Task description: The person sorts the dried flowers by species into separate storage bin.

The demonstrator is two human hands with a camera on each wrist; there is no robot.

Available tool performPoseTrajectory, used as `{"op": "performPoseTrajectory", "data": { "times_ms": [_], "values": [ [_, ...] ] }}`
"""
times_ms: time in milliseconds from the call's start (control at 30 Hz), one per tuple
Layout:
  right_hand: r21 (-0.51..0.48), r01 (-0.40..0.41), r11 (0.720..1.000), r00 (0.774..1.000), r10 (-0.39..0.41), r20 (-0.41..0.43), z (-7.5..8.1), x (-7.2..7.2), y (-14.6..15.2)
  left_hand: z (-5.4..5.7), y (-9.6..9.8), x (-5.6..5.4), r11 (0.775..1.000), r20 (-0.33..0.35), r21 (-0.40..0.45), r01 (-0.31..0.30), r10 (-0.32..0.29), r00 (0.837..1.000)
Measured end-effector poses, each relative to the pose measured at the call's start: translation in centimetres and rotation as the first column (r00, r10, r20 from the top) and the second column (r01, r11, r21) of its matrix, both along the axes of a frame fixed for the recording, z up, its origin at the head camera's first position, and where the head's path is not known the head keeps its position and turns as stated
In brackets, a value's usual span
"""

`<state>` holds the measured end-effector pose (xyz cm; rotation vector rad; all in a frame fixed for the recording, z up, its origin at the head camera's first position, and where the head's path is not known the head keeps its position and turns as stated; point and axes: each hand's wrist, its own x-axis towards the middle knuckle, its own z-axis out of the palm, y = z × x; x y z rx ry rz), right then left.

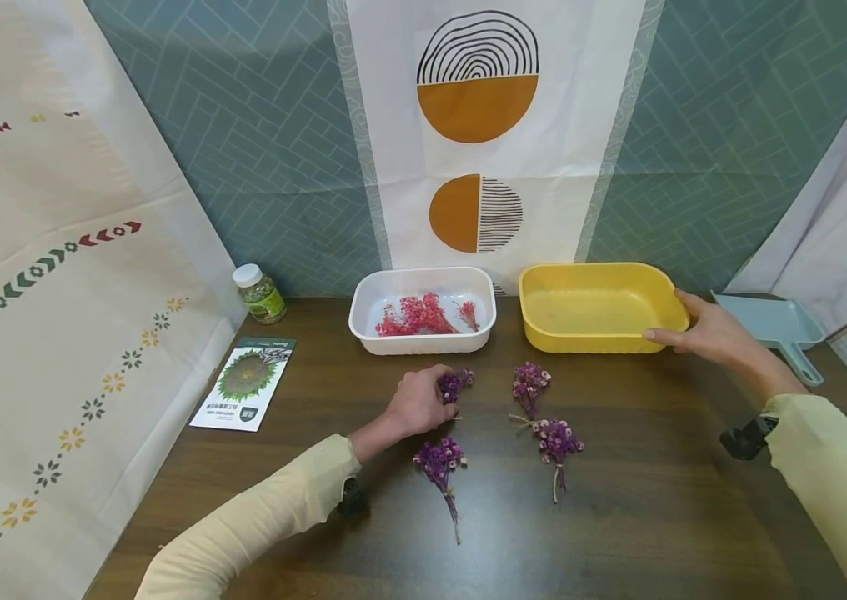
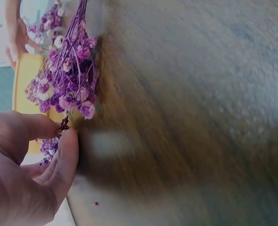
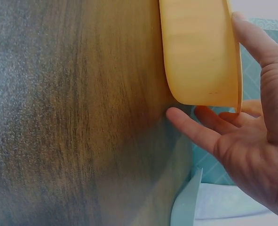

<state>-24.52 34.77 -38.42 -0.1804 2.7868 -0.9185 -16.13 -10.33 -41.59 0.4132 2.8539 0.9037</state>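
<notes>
My left hand (image 1: pixel 418 403) pinches the stems of a small bunch of purple dried flowers (image 1: pixel 453 385) between thumb and fingertips, low over the table, in front of the white tray (image 1: pixel 423 344). In the left wrist view the fingers partly hide this bunch (image 2: pixel 48 149). Close by lies another purple bunch (image 1: pixel 438 460), its stems pointing toward me. At the far right my right hand (image 1: pixel 709 329) grips the end of the yellow tray (image 1: pixel 592 342), thumb at the rim and fingers around the end wall, as the right wrist view shows.
Two more purple bunches lie right of centre, one bunch (image 1: pixel 530 387) behind the other bunch (image 1: pixel 558 442). Red dried flowers (image 1: pixel 423 315) rest in the white tray. A jar (image 1: pixel 261 293) and a seed packet (image 1: pixel 245 383) are at left, a pale blue dustpan (image 1: pixel 772 321) at right.
</notes>
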Motion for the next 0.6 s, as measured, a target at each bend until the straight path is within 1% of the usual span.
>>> {"op": "performPoseTrajectory", "data": {
  "times_ms": [200,367,500,600],
  "values": [
    [-0.022,0.009,1.0,1.0,-0.009,0.006,0.0,0.0,-0.1,0.2,-0.2,-0.1,1.0,-0.026,0.013,0.021,-0.021,0.999],
    [-0.039,0.001,0.999,1.0,-0.001,-0.007,0.0,0.1,-0.1,0.7,-0.3,-0.3,0.998,-0.052,0.039,0.049,-0.047,0.998],
    [-0.027,-0.001,1.0,1.0,0.0,-0.019,0.0,0.0,-0.1,1.2,-0.2,-0.4,0.997,-0.059,0.052,0.065,-0.062,0.996],
    [-0.016,0.004,1.0,1.0,-0.005,-0.02,0.0,0.0,-0.1,1.8,0.1,-0.5,0.996,-0.083,0.05,0.079,-0.075,0.994]
  ]
}}
